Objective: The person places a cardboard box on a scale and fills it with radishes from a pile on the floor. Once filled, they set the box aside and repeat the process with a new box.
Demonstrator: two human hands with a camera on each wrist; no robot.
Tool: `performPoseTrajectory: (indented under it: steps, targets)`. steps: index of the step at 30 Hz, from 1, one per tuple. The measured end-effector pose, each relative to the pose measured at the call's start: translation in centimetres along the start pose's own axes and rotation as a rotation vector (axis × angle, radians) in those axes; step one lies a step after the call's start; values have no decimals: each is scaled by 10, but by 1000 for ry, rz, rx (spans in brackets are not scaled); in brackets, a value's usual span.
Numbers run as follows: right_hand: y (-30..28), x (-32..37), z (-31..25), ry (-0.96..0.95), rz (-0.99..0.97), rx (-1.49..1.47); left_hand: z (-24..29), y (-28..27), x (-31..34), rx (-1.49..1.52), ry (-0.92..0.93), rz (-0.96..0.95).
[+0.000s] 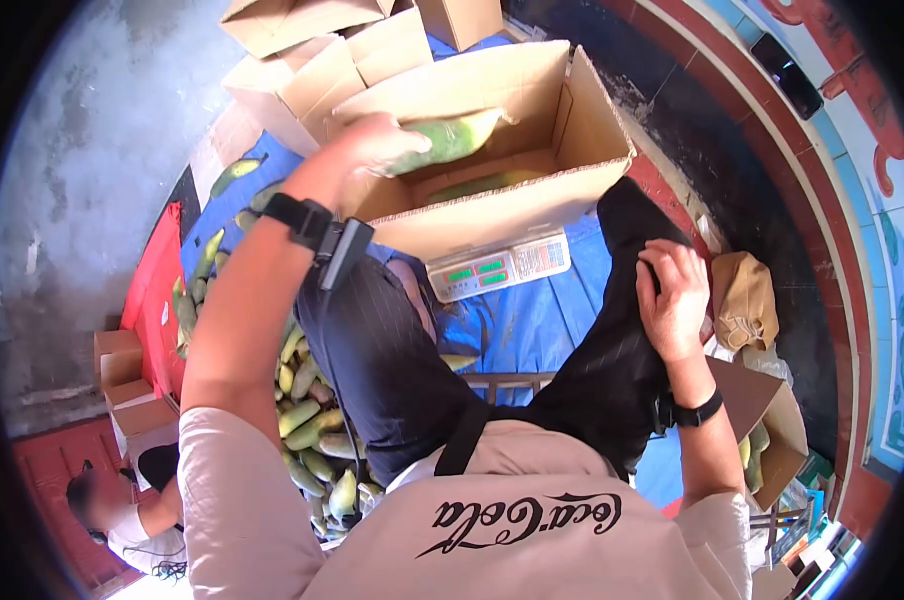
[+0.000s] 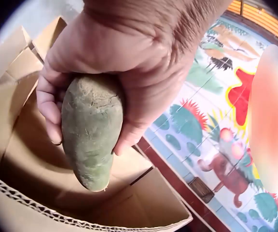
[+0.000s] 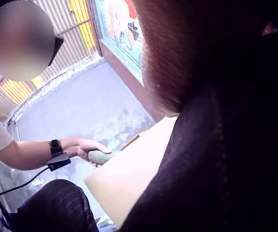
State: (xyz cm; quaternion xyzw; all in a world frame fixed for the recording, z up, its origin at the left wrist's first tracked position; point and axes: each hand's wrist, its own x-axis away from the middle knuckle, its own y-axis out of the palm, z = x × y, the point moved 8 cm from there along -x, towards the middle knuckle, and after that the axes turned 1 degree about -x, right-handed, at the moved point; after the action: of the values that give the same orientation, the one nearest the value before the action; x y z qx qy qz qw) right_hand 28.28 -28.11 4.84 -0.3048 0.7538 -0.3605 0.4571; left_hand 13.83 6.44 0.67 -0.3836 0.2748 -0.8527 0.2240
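Shirt (image 1: 532, 545): pale beige, short-sleeved, at 6 o'clock; black Coca-Cola script (image 1: 520, 518) is printed on it.
Trousers (image 1: 392, 350): dark, finely pinstriped.
Left hand (image 1: 372, 145): black strap (image 1: 300, 218), camera (image 1: 344, 252) and cable (image 1: 334, 380) are worn at the wrist.
Right hand (image 1: 672, 295): black band (image 1: 694, 412) is worn at the wrist.

Upper end of mango (image 2: 91, 135) hidden inside left hand (image 2: 124, 58) grip. Scale (image 1: 500, 266) readout too small to read; platform covered by cardboard box (image 1: 532, 190). Green shape (image 1: 477, 186) on box floor, possibly another fruit, half hidden behind near wall. Right hand (image 3: 192, 53) in right wrist view: close blur, fingers indistinguishable. Fruit pile (image 1: 312, 420) partly under leg (image 1: 392, 350).
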Motion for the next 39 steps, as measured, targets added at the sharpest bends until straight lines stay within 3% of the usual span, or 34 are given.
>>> performPoseTrajectory:
  steps: [2,6,10,12,14,16,18,21,23,24,25,27,28,29,31,35,37,39]
  targets:
    - [-2,-2,-1,-1,4,-2,-13,22,-29,105,-55,-175]
    - [-1,-4,2,32,-17,-3,-1,55,-42,135,-24,-225]
    - [1,-6,1,42,-34,-14,4,53,-41,74,-27,-117]
    - [2,-6,-1,31,-29,-5,-2,43,-44,76,97,-186]
    - [4,-6,-3,20,-39,16,18,9,-1,-87,310,-6]
    - [8,-4,-2,7,-45,39,9,-23,56,224,305,189]
    - [11,-2,-3,21,-59,58,-21,-48,104,211,352,269]
    - [16,0,-3,-8,-81,58,-96,-59,177,379,184,430]
    - [17,-1,-6,-7,-93,68,-180,-45,208,451,-12,498]
    - [18,-1,-6,-2,-102,69,-227,-31,221,322,-74,520]
    - [20,-2,-7,-7,-103,76,-263,-11,236,245,-192,491]
    - [21,-2,-8,-18,-114,88,-357,53,260,413,-398,373]
    - [22,-3,-8,-24,-120,108,-393,80,273,172,-499,288]
    - [24,-3,-9,-28,-125,128,-394,99,286,-34,-231,408]
    - [28,-3,-10,-39,-142,150,-468,167,307,14,-613,121]
    - [31,-6,-18,-55,-157,194,-481,223,302,6,-722,60]
    - [32,-7,-20,-61,-159,200,-460,209,286,-35,-625,220]
    - [32,-7,-22,-68,-163,203,-440,183,274,-147,-678,208]
